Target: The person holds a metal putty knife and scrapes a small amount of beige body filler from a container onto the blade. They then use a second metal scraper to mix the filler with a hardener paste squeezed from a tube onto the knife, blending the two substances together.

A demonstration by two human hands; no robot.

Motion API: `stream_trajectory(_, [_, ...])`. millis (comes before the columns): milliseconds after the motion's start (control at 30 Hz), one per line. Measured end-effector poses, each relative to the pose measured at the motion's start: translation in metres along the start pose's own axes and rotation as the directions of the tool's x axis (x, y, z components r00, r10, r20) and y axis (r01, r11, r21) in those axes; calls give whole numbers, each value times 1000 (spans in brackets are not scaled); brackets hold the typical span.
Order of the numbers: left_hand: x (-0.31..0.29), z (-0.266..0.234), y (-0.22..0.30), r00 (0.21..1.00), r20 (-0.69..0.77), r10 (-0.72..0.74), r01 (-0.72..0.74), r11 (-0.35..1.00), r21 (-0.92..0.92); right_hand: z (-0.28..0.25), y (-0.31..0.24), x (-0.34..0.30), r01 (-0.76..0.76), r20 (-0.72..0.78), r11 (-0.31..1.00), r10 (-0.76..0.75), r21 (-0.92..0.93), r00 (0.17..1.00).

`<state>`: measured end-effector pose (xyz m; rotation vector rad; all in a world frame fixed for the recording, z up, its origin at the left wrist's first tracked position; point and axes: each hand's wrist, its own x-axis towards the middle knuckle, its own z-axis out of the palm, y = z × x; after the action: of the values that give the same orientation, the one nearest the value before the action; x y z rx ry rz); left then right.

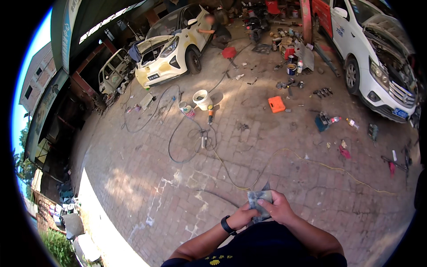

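Close in front of my body, both hands hold one flat, rectangular grey-green pad [259, 195] with a thin dark sheet around it. The sheet's dark corner sticks up past the top edge. My left hand [241, 217], with a black band on its wrist, grips the lower left part. My right hand [280, 208] clasps the right side, its thumb pressed on the face. Some fingers of both hands are hidden behind the pad. It is too small to tell what the sheet is made of.
A yellow cable [329, 164] and a dark hose [171, 151] cross the brick floor. Ahead stand a white bucket [202, 99], an orange case [276, 104] and scattered tools. A person [220, 33] crouches beside a white car [171, 49]; another white vehicle [378, 66] is at right.
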<state>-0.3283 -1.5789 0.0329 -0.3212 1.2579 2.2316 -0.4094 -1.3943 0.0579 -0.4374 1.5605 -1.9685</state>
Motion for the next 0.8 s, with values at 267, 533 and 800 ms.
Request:
stream_trajectory(267, [-7, 18, 14, 977, -55, 208, -205, 977, 57, -31, 7, 21, 118, -517, 957, 37, 264, 855])
stream_trajectory(533, [-1, 5, -4, 977, -15, 214, -214, 977, 11, -2, -5, 5, 20, -32, 997, -22, -71, 999])
stream_trajectory(800, [-7, 3, 15, 940, -217, 263, -260, 965, 46, -43, 11, 24, 198, -593, 971, -81, 134, 801])
